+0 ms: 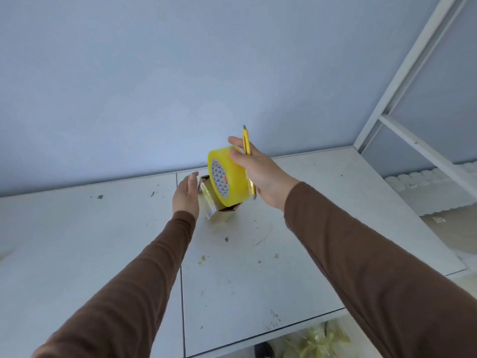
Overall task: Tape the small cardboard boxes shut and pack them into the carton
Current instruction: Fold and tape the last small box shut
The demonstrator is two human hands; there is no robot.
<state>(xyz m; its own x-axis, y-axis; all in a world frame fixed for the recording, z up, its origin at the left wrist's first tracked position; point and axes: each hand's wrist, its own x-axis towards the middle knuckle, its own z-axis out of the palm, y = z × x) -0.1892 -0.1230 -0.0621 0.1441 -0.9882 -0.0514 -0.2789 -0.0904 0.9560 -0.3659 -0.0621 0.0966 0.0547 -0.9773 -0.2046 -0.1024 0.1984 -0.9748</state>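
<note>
scraps [226, 239] of dried glue and tape flecks dot the white table [322, 228], which is made of two panels with a seam [182, 280] running between them. behind it rises a plain pale blue wall [154, 73]. to the right a white metal frame [402, 81] slants up, and past the table's right edge lies a sheet of white foam padding [433, 195] with a scalloped edge. below the near edge of the table a heap of crumpled yellowish tape or plastic [315, 342] shows, with a dark object beside it that is too cut off to name.

the small cardboard box [209, 200] stands on the table near the far edge, tilted on a corner, with shiny clear tape over its near side. most of it is hidden behind the roll of yellowish clear tape [228, 175], so whether its flaps are fully closed cannot be told. the left hand [186, 196], in a brown sleeve [134, 293], has straight, relaxed fingers laid flat against the box's left side. the right hand [258, 169] is raised above the box, its thumb and fingers curled round the tape roll, and it also clamps a yellow utility knife [247, 146] against the palm, tip pointing up. the roll sits just in front of and above the box, blocking its right half. no carton shows in this view.
</note>
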